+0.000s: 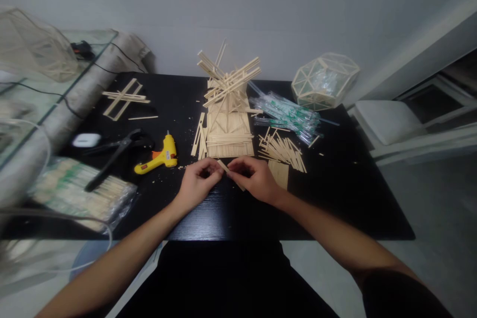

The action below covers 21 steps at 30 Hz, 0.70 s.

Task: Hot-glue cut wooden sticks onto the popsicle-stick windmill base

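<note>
Near the front of the black table, my left hand (200, 177) and my right hand (254, 177) meet over a short flat wooden strip (223, 165). Thumb and fingertips of both hands pinch it, and parts of it are hidden by the right fingers. Just beyond them stands a windmill-like model (231, 89) of wooden sticks on a slatted base (230, 126). Several loose sticks (201, 136) lie along the base's left side. A pile of short sticks (285, 149) and a small slatted wooden panel (279, 174) lie right of my right hand.
A yellow glue gun (158, 156), black cutters (115, 156) and a white case (86, 139) lie left. A bag of sticks (85, 191) sits at the front left, a stick cross (124, 99) behind. Plastic wrappers (288, 114) and a wooden polyhedron frame (324, 82) are at the back right.
</note>
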Tool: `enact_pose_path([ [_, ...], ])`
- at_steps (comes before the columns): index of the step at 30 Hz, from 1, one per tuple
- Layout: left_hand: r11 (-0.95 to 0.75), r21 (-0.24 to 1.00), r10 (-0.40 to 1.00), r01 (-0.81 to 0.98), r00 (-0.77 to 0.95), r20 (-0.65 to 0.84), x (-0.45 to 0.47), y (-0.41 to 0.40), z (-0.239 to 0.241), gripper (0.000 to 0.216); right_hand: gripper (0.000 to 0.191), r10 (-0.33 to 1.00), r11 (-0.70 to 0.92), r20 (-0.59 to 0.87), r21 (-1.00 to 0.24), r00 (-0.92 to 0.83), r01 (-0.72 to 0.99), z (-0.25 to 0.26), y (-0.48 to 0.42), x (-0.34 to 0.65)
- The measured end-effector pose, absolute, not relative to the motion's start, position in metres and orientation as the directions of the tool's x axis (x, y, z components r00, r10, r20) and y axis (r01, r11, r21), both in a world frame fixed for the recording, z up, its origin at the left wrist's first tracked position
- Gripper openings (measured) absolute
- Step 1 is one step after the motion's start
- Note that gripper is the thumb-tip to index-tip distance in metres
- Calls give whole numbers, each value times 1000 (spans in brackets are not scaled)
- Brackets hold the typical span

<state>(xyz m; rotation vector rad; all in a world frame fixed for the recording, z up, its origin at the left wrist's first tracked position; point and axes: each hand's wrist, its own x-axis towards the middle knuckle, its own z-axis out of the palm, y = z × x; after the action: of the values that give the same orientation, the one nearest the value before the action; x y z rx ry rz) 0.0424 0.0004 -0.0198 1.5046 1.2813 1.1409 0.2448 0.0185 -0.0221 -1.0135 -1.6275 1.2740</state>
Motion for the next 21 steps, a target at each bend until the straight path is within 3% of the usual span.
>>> enact_pose_path([
  [4, -147, 959, 989, 241, 66, 135, 43, 0, -16, 16, 26, 915, -18, -16, -1000, -404, -1, -20, 23, 247],
  [11, -185, 948, 982, 259, 78, 170, 44, 0, -11, 13, 28, 873, -182, -109, -977, -476, -110, -21, 29, 248],
  [21, -228, 915, 973, 334, 51, 224, 38, 2, -12, 11, 33, 863, -200, -115, -972, -491, -125, -18, 35, 253],
])
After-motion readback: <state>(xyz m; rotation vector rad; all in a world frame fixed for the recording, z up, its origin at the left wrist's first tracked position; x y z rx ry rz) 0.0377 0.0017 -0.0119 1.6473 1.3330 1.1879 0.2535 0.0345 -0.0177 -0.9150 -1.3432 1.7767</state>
